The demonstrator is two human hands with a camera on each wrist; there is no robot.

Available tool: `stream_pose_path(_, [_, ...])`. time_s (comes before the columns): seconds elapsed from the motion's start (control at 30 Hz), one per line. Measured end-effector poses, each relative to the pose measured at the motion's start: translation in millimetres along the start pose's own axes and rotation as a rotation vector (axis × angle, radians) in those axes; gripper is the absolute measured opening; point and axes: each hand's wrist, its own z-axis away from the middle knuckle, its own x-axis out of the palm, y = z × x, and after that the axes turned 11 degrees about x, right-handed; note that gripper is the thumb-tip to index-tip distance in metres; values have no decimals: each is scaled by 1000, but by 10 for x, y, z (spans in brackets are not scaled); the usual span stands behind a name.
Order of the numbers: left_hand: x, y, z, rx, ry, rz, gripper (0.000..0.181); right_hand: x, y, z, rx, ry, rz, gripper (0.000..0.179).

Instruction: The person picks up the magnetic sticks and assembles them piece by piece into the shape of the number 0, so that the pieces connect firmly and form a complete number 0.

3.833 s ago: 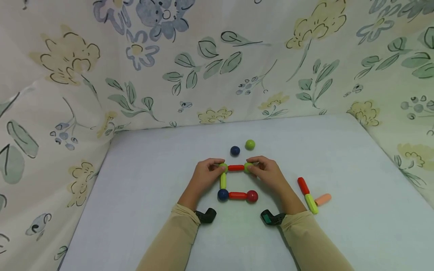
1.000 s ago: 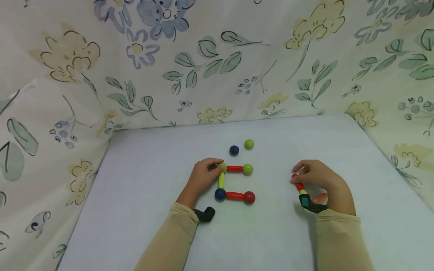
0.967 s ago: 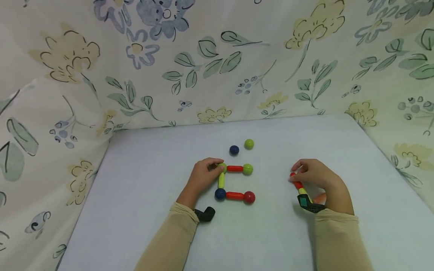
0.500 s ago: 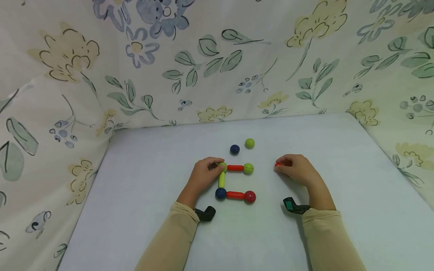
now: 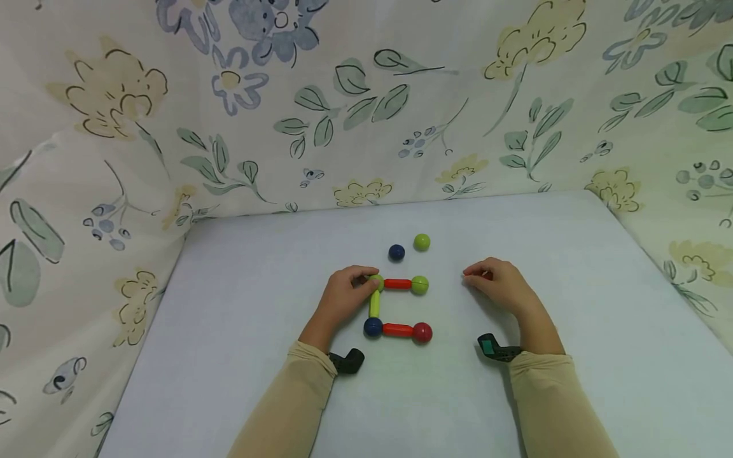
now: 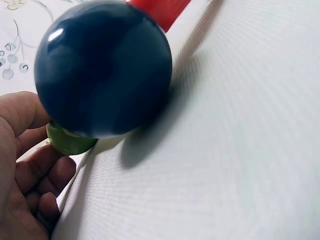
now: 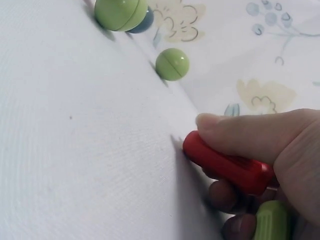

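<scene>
Magnetic balls and rods form a shape with its right side unclosed. My left hand [image 5: 342,298] pinches the green ball [image 5: 377,282] at its upper left corner. From there a red rod [image 5: 397,284] leads to another green ball [image 5: 420,284]. A green rod [image 5: 375,305] runs down to a blue ball [image 5: 373,327], joined by a red rod [image 5: 397,330] to a red ball [image 5: 422,333]. Right of the shape, my right hand [image 5: 499,285] holds a red rod [image 7: 227,165] between thumb and fingers. A green rod [image 7: 272,221] shows beneath it, against the curled fingers.
A loose blue ball [image 5: 396,252] and a loose green ball [image 5: 422,242] lie behind the shape on the white table [image 5: 258,267]. A floral cloth [image 5: 366,140] hangs along the back and sides. Black wrist cameras [image 5: 348,361] sit on both wrists.
My right hand left the right green ball, took rods from the table's right side and came back leftward. The rods that lay there are out of sight in the head view. My left hand stayed.
</scene>
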Motion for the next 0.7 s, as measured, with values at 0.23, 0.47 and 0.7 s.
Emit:
stream_pose_path(0.23, [-4,13,-1,-13,-7,6,28,-91,67,33,18,31,6,26])
stream_pose_path(0.47, [-5,22,3,-24,-6,0,27,-112,8,48,10,31,-17,32])
stream_pose_path(0.7, [1,11,0,-11,0,3,26,-36,-188,72,7,32,-107,31])
